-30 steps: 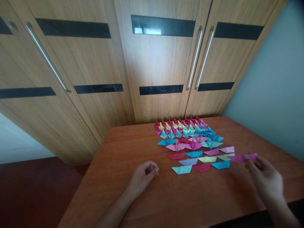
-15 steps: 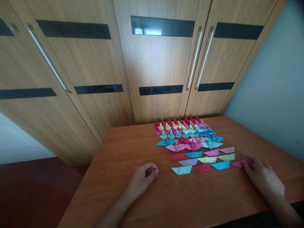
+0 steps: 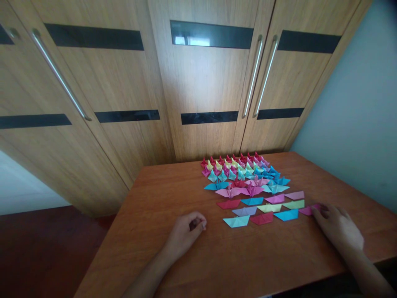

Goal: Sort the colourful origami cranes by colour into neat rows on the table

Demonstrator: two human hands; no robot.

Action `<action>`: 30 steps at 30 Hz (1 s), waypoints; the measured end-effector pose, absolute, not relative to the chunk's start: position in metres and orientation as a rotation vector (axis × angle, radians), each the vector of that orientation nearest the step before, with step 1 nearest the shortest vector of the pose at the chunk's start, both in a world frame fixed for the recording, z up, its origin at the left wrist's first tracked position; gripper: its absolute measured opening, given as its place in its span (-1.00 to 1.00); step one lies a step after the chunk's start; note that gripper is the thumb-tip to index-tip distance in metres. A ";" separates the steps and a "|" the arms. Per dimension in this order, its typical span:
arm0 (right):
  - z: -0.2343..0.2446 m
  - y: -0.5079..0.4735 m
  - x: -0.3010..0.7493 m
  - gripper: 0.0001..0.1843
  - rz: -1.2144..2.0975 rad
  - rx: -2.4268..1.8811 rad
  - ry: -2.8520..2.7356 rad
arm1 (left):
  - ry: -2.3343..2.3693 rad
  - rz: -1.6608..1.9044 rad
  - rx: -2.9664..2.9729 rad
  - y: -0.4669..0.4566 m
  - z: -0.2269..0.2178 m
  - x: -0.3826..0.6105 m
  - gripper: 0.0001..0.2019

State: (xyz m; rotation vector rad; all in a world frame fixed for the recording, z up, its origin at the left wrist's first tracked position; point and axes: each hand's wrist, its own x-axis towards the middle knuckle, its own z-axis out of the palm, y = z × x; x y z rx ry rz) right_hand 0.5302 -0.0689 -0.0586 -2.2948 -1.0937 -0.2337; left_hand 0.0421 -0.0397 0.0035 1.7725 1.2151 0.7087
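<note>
My right hand pinches the right end of a magenta folded paper piece lying at the table's right. That piece sits at the end of a front row with a light turquoise piece, a red one and a blue one. My left hand rests on the table left of the row, fingers curled toward the thumb with nothing visible in them. Behind are more flat folded pieces, among them a lavender one and a yellow one.
Several rows of folded paper cranes in red, yellow, pink and blue stand farther back on the brown wooden table. A wooden wardrobe with metal handles rises behind the table, and a pale wall is on the right.
My right hand and the magenta folded paper piece have shifted slightly left and up, closer to the blue piece. The left hand has stayed put.
</note>
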 end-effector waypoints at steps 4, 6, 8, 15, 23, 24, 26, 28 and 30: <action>-0.063 -0.072 0.535 -0.51 -0.107 -2.410 -1.308 | 1.215 0.691 1.781 -0.040 0.004 0.042 -0.81; -0.062 -0.073 0.533 -0.48 -0.121 -2.420 -1.325 | 1.204 0.690 1.790 -0.040 0.004 0.042 -0.80; -0.060 -0.075 0.530 -0.48 -0.130 -2.425 -1.317 | 1.195 0.695 1.793 -0.040 0.003 0.042 -0.80; -0.059 -0.077 0.529 -0.55 -0.228 -2.358 -1.243 | 1.202 0.697 1.788 -0.042 0.004 0.042 -0.81; -0.041 -0.083 0.475 -0.65 -0.263 -2.059 -1.095 | 1.239 0.789 1.781 -0.040 0.004 0.042 -0.83; -0.038 -0.082 0.457 -0.64 -0.189 -2.003 -1.111 | 1.255 0.814 1.776 -0.040 0.003 0.042 -0.83; -0.033 -0.078 0.414 -0.58 -0.041 -1.860 -1.142 | 1.284 0.864 1.764 -0.038 0.002 0.040 -0.82; -0.027 -0.072 0.365 -0.58 0.132 -1.668 -1.213 | 1.304 0.911 1.757 -0.037 0.001 0.038 -0.80; -0.019 -0.064 0.314 -0.63 0.317 -1.507 -1.334 | 1.324 0.946 1.756 -0.035 0.000 0.036 -0.78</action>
